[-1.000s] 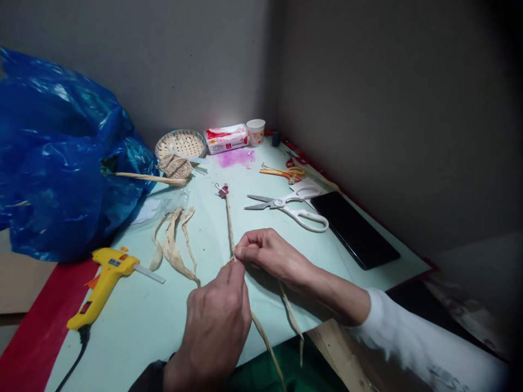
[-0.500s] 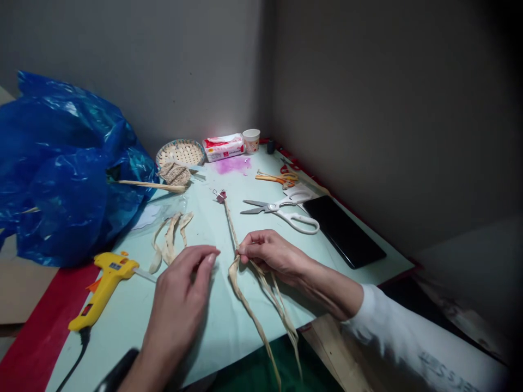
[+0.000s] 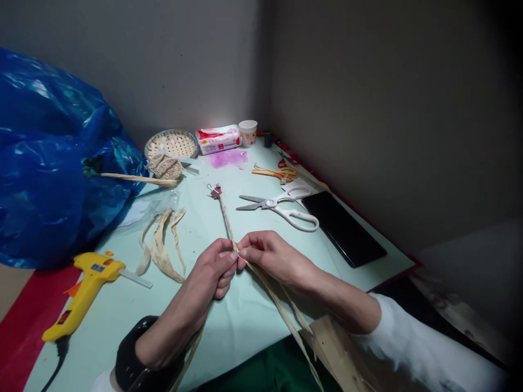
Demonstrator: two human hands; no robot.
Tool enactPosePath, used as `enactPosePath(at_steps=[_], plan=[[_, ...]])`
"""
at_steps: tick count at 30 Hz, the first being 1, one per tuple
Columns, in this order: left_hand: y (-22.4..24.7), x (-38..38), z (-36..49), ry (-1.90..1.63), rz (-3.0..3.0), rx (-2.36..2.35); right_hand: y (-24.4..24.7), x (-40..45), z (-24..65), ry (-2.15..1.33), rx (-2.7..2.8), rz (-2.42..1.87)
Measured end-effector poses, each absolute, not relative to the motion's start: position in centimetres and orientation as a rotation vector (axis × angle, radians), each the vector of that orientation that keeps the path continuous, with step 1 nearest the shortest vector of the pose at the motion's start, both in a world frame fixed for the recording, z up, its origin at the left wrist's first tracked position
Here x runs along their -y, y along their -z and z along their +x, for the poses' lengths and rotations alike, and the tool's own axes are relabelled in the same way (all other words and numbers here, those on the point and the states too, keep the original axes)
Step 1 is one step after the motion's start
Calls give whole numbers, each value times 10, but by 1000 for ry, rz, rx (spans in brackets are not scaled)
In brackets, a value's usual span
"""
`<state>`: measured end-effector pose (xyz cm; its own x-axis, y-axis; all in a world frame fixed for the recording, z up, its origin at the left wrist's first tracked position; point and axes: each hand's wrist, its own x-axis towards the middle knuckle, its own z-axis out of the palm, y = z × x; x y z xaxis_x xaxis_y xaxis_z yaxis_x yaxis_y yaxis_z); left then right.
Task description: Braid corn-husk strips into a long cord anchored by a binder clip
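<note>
A thin braid of dried plant strips (image 3: 226, 218) runs from a dark red binder clip (image 3: 216, 191) down to my fingers. My left hand (image 3: 214, 267) pinches the braid's lower end, its thumb and forefinger close to those of the other hand. From the right side, my right hand (image 3: 272, 253) grips the strips at the same spot. Loose strips (image 3: 281, 307) trail from under my right hand past the table's front edge, and one more strip (image 3: 192, 348) hangs below my left wrist. The exact crossing of the strips is hidden by my fingertips.
White-handled scissors (image 3: 269, 203) lie open beside a black tablet-like slab (image 3: 343, 228). At left are a yellow glue gun (image 3: 87, 288), loose dried strips (image 3: 163, 245) and a big blue plastic bag (image 3: 61, 163). Behind stand a woven basket (image 3: 174, 142), twine ball (image 3: 164, 166), tissue pack (image 3: 218, 139) and paper cup (image 3: 248, 133).
My left hand has moved right and closed on the braid's lower end beside my right hand. One strip has swung over to the left. The view has shifted slightly.
</note>
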<state>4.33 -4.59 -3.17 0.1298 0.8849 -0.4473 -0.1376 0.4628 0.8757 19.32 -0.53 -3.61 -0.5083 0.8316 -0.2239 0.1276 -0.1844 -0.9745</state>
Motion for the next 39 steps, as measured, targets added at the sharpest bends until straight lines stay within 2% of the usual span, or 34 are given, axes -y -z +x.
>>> enactPosePath(at_steps=[5, 12, 18, 27, 39], plan=[[32, 47, 44, -867, 822, -1225, 36, 18, 193, -1242, 1969, -1173], [36, 43, 43, -819, 860, -1319, 23, 27, 190, -939, 2304, -1386], [40, 45, 44, -834, 959, -1358, 28, 38, 193, -359, 2505, -1403], [42, 47, 43, -874, 926, -1343, 41, 58, 186, 60, 2308, -1131], [42, 49, 40, -929, 759, -1243, 58, 67, 176, 223, 2223, -1032]])
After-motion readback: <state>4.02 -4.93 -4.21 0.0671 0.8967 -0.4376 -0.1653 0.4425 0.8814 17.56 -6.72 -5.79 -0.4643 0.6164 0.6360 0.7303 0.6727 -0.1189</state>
